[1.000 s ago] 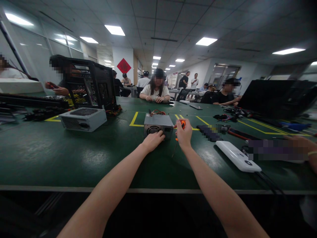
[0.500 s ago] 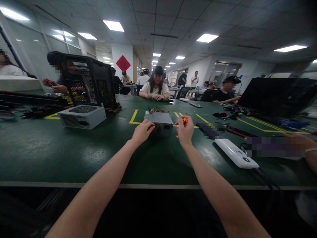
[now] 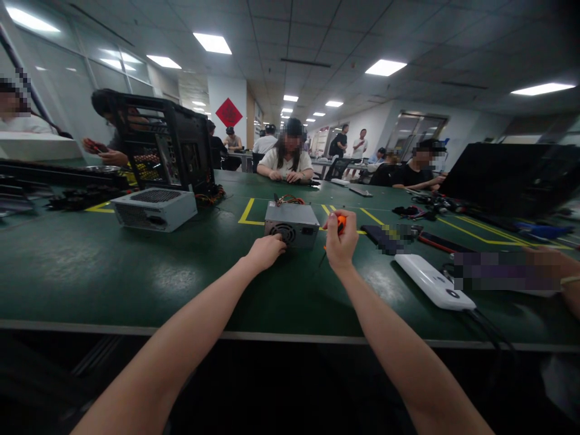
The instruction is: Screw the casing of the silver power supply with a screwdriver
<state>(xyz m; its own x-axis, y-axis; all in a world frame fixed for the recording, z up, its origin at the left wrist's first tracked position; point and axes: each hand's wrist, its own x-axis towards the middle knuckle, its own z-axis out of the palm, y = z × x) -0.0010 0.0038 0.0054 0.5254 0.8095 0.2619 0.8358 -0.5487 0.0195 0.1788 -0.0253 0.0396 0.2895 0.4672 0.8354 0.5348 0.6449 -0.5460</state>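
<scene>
A grey computer power supply [image 3: 296,212] rests on the green table ahead of me, its round fan grille and power socket facing me and coloured wires behind it. Against the lower left of that front face are the fingers of my left hand [image 3: 266,251]. They are bent and close together; their tips are partly hidden, and I cannot make out anything in them. To the right of the unit, my right hand [image 3: 342,244] is closed around an orange screwdriver [image 3: 341,224], whose thin shaft points down towards the table.
A second power supply [image 3: 154,208] sits at left, before an open black computer case [image 3: 167,142]. On the right lie a white power strip [image 3: 432,281], a dark phone-like slab [image 3: 383,238] and a black monitor [image 3: 512,181]. A co-worker [image 3: 287,154] sits opposite; another person's hand [image 3: 550,266] is at far right.
My left hand has moved down from the middle of the fan grille to the lower edge of the front face, uncovering the grille. My right hand still holds the screwdriver, its shaft turned slightly.
</scene>
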